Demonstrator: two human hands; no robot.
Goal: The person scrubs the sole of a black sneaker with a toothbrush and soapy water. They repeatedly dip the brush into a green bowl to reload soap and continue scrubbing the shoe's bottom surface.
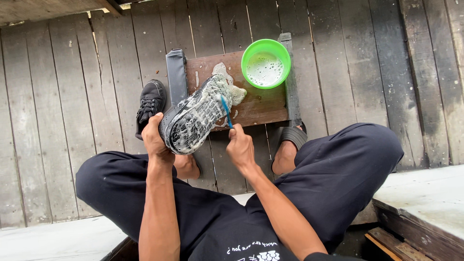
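My left hand (154,137) grips the heel of a black shoe (195,116), turned sole up and covered in soap foam. Its toe rests on a small brown wooden stool (261,104). My right hand (240,145) holds a blue toothbrush (226,110) with its head against the foamy sole. A green plastic bowl (282,55) of soapy water sits on the stool's far right corner. The second black shoe (151,102) lies on the plank floor to the left of the stool.
Weathered grey floor planks (63,106) spread all around. My knees in dark trousers (357,159) flank the stool, and my feet are in dark sandals (293,137). A pale concrete step (425,198) lies at lower right. Foam puddles on the stool top.
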